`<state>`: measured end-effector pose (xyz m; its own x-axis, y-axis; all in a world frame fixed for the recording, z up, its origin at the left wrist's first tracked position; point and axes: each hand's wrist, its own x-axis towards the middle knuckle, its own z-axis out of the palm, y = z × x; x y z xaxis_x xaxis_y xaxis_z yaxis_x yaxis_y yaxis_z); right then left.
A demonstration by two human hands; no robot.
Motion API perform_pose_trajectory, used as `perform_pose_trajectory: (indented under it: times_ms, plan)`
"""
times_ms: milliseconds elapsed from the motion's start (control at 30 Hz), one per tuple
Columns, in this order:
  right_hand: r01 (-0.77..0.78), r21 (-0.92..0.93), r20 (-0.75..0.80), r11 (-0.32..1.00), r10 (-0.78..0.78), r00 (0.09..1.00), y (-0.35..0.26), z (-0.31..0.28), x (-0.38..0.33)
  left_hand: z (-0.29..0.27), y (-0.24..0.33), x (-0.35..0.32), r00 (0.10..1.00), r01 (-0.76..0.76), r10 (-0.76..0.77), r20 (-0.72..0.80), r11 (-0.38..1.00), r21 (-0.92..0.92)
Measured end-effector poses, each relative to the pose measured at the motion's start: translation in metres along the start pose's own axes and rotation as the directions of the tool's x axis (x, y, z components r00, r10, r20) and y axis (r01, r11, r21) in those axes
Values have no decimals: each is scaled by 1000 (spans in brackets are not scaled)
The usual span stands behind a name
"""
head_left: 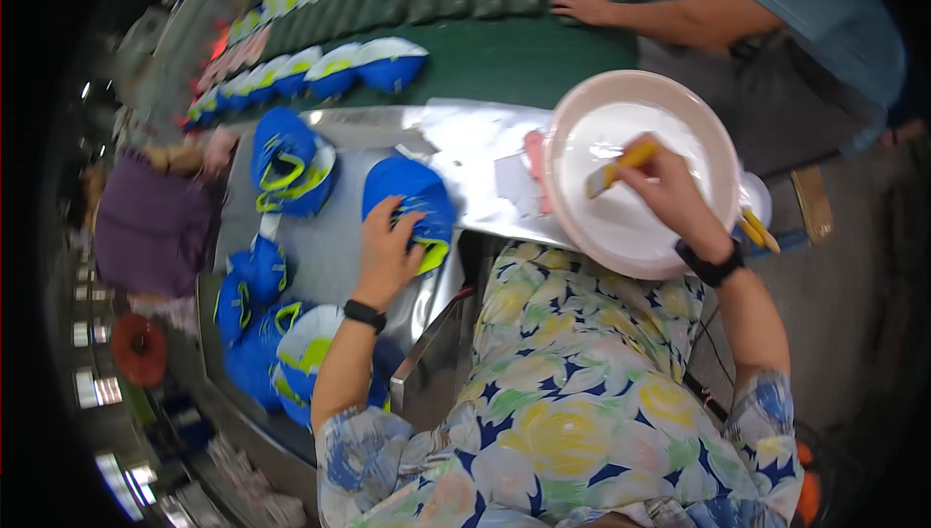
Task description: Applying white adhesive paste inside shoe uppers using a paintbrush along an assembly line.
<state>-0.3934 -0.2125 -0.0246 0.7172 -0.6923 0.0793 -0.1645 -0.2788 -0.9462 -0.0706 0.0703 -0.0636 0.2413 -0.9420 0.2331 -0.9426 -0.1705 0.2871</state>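
A green table (504,53) spans the top of the frame, with a metal worktop (339,198) left of centre. Right of centre, a pale pink basin (560,203) with white contents sits close to the brush, probably for easy reach. Left of centre, a blue shoe upper (402,184) lies under the left hand (386,252), fingers spread, apparently to steady it. The right hand (669,193) pinches a yellow-handled brush (615,170) over the basin, bristles pointing left.

Fisheye head cam looks down on L hand (390,252) & R hand (667,189) from close above.
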Motion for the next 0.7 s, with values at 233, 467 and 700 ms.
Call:
perform_pose_trajectory:
  times_ms: [233, 467, 700]
  plan:
    - [-36, -257, 86, 966, 60, 994, -20, -2, -4, -83, -19, -4, 975, 61, -79, -209, 994, -90]
    - [33, -210, 141, 977, -3, 990, -24, 12, 0, -88, -12, 22, 972, 57, -44, -231, 997, 48]
    - [-25, -198, 22, 980, 30, 999, -17, -7, -14, -108, -16, 32, 909, 35, -186, -372, 926, -377]
